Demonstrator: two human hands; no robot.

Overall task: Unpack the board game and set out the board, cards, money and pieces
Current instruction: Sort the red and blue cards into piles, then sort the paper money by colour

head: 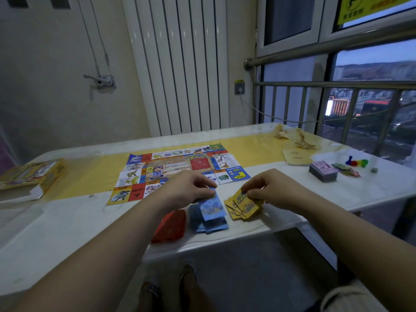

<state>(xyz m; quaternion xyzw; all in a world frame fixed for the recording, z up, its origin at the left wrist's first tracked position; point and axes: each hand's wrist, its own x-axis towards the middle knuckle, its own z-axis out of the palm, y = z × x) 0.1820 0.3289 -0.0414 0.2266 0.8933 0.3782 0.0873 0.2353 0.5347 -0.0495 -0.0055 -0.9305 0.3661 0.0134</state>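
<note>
White tabletop [67, 221] is covered at 12 o'clock by the board [177, 172], while a blue card [212, 207] is pinched by the left hand [191, 188] and yellow cards [244, 204] by the right hand [267, 188] at 3 o'clock — seemingly so that colours are sorted into separate piles.

Dim, bluish dusk light from the window [373, 70]; soft, grainy, edges bowed.

The game board [180, 170] shows "2000", upside down, on its blue corner square beside a yellow arrow. The yellow sign [360, 7] on the window carries Chinese characters too blurred to read.
</note>
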